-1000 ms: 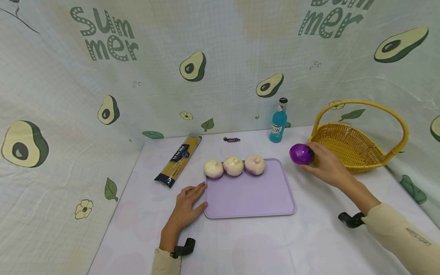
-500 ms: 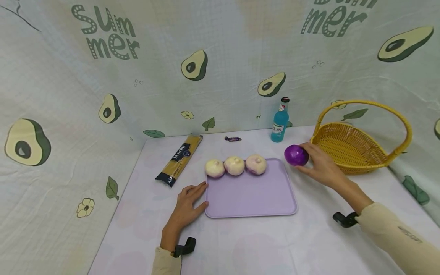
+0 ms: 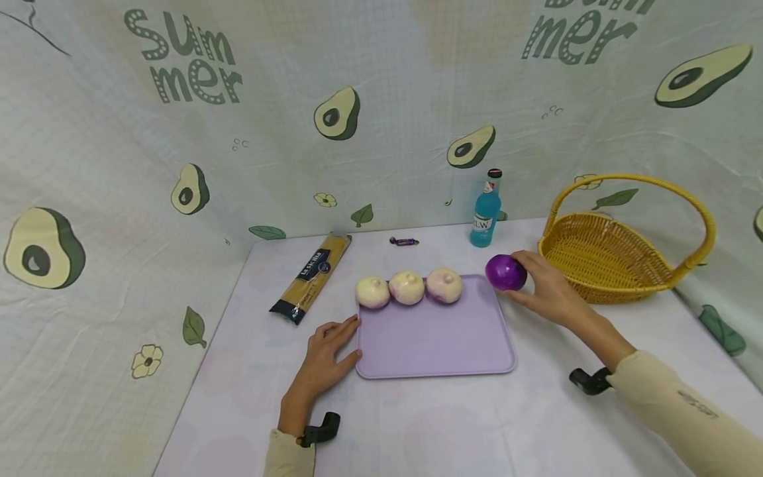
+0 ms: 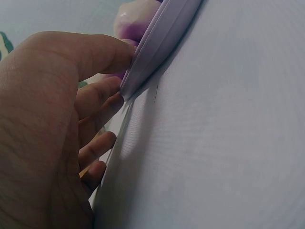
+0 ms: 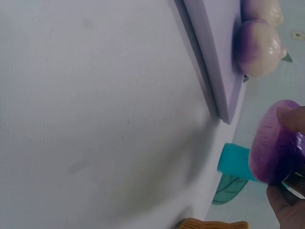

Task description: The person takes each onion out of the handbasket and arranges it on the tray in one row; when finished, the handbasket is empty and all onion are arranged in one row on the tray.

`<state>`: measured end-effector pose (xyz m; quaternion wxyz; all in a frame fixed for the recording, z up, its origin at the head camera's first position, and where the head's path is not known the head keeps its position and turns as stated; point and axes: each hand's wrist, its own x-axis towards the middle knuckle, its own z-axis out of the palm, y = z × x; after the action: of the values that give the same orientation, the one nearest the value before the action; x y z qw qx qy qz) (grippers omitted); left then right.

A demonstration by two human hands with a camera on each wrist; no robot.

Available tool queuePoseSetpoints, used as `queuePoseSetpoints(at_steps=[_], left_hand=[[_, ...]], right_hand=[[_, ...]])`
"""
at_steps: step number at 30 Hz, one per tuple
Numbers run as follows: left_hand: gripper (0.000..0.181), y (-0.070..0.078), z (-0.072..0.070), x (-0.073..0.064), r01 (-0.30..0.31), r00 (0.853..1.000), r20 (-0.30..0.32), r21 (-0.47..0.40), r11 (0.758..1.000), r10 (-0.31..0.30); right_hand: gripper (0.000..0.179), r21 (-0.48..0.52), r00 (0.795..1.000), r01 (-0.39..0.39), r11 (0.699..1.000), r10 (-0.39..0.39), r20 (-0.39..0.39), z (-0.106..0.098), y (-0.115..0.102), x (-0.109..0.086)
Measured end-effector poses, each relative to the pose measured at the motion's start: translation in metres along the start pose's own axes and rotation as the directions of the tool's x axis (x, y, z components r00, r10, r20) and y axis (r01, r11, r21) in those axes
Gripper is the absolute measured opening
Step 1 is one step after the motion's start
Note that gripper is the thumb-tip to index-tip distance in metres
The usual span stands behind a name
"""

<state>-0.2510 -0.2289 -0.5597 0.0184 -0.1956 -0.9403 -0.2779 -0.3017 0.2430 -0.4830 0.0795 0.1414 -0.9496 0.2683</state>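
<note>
My right hand holds a glossy purple onion between thumb and fingers, over the tray's far right corner. In the right wrist view the onion shows a paler lilac side, and only fingertips of the hand appear. The lilac tray lies flat, with three whitish onions tinged purple in a row along its far edge. My left hand rests at the tray's left side, fingers fairly straight and touching the rim; the left wrist view shows thumb and fingertips at the tray edge.
A yellow wicker basket with a tall handle stands at the right, beyond my right hand. A blue bottle stands upright at the back. A small wrapped candy and a spaghetti packet lie behind and left of the tray.
My right hand has moved left with the purple onion, from beside the basket to the tray's far right corner. The left hand has stayed at the tray's edge.
</note>
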Motion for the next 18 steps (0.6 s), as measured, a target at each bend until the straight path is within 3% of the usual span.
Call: queuePoseSetpoints(at_steps=[18], left_hand=[[0.064,0.004,-0.003,0.000,0.024,0.999,0.023,-0.014,1.000,-0.023]], right_hand=[[0.077,0.017,0.999,0.037,0.999,-0.037,0.025,0.019,-0.002,0.006]])
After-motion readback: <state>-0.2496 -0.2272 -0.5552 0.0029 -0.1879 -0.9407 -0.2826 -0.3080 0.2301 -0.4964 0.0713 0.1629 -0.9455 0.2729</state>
